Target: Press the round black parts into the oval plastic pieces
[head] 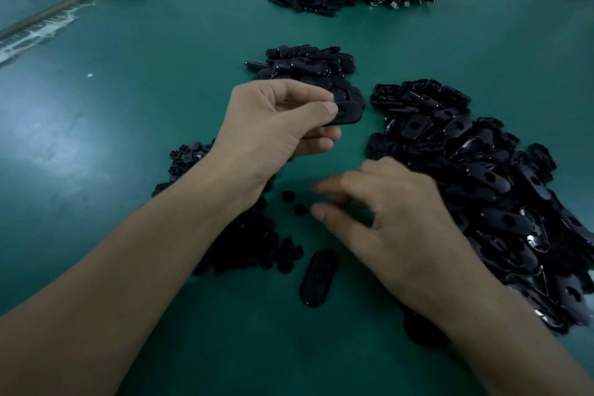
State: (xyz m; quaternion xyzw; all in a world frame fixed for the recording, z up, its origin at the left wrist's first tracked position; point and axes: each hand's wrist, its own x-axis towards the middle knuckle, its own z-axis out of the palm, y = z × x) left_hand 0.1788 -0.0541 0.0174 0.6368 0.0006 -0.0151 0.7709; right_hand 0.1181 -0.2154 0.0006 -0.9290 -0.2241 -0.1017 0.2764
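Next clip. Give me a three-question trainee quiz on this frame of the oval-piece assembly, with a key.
1. True or false: the left hand pinches a flat black oval plastic piece.
2. The two loose small round black parts lie: A) in a metal tray; B) on the green table mat, just off the fingertips of the right hand; C) in the left palm.
3. Which hand holds nothing?

Key: 1 true; 2 B; 3 the right hand.
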